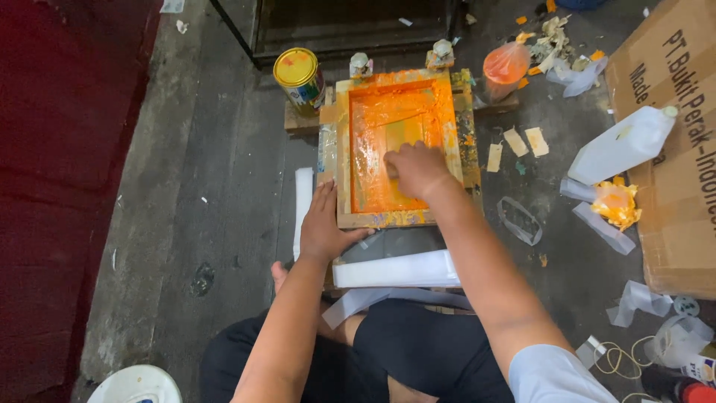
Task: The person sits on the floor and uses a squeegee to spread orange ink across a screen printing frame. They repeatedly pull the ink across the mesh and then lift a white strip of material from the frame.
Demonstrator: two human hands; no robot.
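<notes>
A wooden screen-printing frame (341, 149), its mesh covered in orange ink, lies on the concrete floor in front of me. My right hand (415, 169) is closed on a squeegee inside the frame, pressed against the orange mesh; the tool is mostly hidden by my fingers. My left hand (323, 224) rests flat with fingers spread on the frame's near left corner. A stack of white sheets (395, 270) lies just below the frame, near my knees.
A yellow-lidded paint can (298, 77) stands left of the frame's far edge; a plastic bag of orange ink (505, 67) sits at its right. A white jug (620, 143) leans on a cardboard box (675, 186). Scraps, tape and rubber bands litter the right.
</notes>
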